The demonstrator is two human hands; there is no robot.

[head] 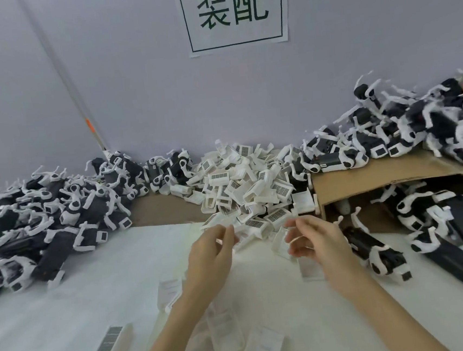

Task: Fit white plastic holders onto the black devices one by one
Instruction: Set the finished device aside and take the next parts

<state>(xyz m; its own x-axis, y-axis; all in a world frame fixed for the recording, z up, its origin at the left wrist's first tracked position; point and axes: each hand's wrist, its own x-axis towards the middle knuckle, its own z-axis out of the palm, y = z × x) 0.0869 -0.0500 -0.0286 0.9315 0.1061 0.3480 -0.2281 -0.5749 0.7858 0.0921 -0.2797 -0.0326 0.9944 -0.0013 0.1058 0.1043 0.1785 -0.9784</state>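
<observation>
A heap of white plastic holders (251, 184) with barcode labels lies at the table's middle back. My left hand (212, 256) reaches to its front edge with relaxed fingers that hold nothing. My right hand (318, 240) hovers beside it with loosely curled fingers. Their tips are next to a single white holder (279, 242) on the table, and I cannot tell whether they touch it. Black devices (379, 251) with white straps lie just right of my right hand. More loose holders (111, 346) lie near the front left.
A big pile of black devices (45, 218) fills the left side. Another pile (423, 125) sits on a cardboard box (366, 175) at the right, with more devices inside the box. A wall with a paper sign (233, 12) stands behind. A white foam sheet (67, 304) covers the table.
</observation>
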